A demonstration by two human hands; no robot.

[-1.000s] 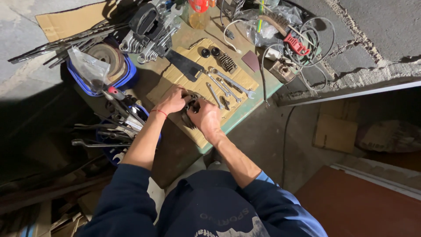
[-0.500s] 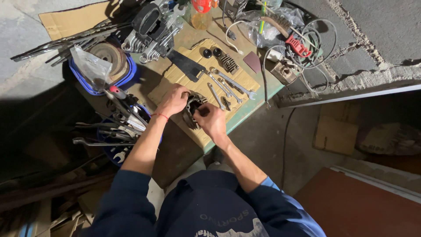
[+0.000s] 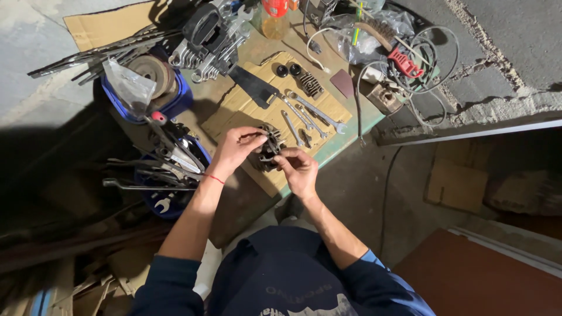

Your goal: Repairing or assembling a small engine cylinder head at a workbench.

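Note:
A dark finned metal engine part (image 3: pixel 268 150) rests on a sheet of cardboard (image 3: pixel 246 105) on a small workbench. My left hand (image 3: pixel 237 149) grips its left side, fingers curled over the top; a red thread band circles that wrist. My right hand (image 3: pixel 298 169) holds the part's right lower edge, fingertips pinched against it. Just beyond the part lie several wrenches (image 3: pixel 307 114) side by side on the cardboard.
A blue tub (image 3: pixel 175 102) with a grinding disc and a plastic bag stands at the left. Another blue tub of tools (image 3: pixel 167 175) sits below it. A finned engine block (image 3: pixel 208 38), coiled wires (image 3: pixel 421 55), a wire brush (image 3: pixel 374 32) and a bottle (image 3: pixel 275 14) crowd the far side.
Both hands have stayed on the finned part while shifting their grip around it. The part appears to have turned slightly between the fingers.

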